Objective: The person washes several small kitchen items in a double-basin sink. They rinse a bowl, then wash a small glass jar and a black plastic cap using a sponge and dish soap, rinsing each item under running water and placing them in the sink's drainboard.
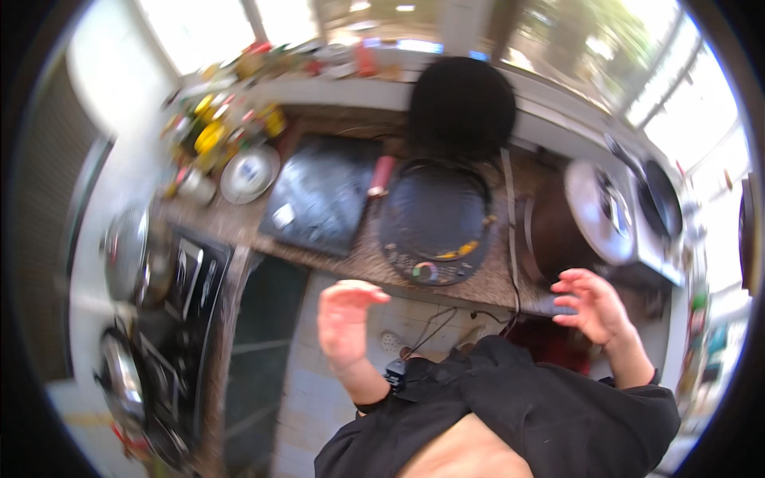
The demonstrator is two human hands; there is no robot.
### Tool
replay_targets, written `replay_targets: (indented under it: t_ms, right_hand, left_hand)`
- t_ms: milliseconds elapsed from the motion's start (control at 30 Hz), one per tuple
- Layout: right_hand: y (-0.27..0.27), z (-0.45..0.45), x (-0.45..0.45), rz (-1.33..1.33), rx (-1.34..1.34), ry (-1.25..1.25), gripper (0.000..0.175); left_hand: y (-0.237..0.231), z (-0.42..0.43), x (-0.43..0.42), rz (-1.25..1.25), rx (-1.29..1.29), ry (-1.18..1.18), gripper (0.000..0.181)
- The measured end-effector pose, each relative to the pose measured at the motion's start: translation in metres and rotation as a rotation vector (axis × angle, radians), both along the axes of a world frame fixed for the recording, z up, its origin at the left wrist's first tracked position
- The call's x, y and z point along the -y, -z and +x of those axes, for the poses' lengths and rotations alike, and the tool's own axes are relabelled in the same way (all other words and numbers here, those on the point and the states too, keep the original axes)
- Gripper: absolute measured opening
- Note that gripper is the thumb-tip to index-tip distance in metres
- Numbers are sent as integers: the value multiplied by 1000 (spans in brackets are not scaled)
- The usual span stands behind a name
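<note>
My left hand (346, 322) is held in the air before the counter's front edge, empty, with its fingers bent to the right and the thumb apart. On the right, my right hand (591, 308) is also raised and empty, its fingers spread, near a large dark brown pot (550, 227). Between and beyond them stands an electric griddle (439, 206) with its round black lid (463, 107) raised. Yellow food residue (463, 250) lies along the plate's front edge. Left of the griddle is a flat black glossy panel (329, 188), with a pink cylindrical object (381, 175) between the two.
Jars and bottles with yellow caps (209, 137) crowd the left corner beside a metal bowl (251, 173). A gas hob (185, 287) carries lidded pans (122, 376) at left. A frying pan (657, 197) stands behind the pot's metal lid (597, 209). A cable (511, 227) crosses the stone counter.
</note>
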State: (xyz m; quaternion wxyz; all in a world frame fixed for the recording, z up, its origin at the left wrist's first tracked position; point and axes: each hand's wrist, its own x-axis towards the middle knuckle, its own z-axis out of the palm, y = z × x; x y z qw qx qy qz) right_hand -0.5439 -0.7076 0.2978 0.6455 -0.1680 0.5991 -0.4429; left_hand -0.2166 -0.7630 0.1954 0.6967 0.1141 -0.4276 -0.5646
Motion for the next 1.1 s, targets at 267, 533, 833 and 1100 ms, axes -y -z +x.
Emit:
replay_targets:
  t_ms: [267, 533, 833, 1100]
  right_hand:
    - [53, 231, 83, 219, 325, -551, 24]
    - [74, 391, 75, 264, 469, -1266, 9]
    - [87, 541, 45, 241, 452, -1598, 9]
    - [101, 694, -2, -298, 419, -2103, 14]
  left_hand:
    - [-2, 193, -135, -127, -499, -1044, 29]
    - [-37, 205, -273, -192, -222, -1541, 23]
    - [-58, 239, -335, -231, -96, -1869, 17]
    - [-65, 337, -357, 847, 747, -2511, 26]
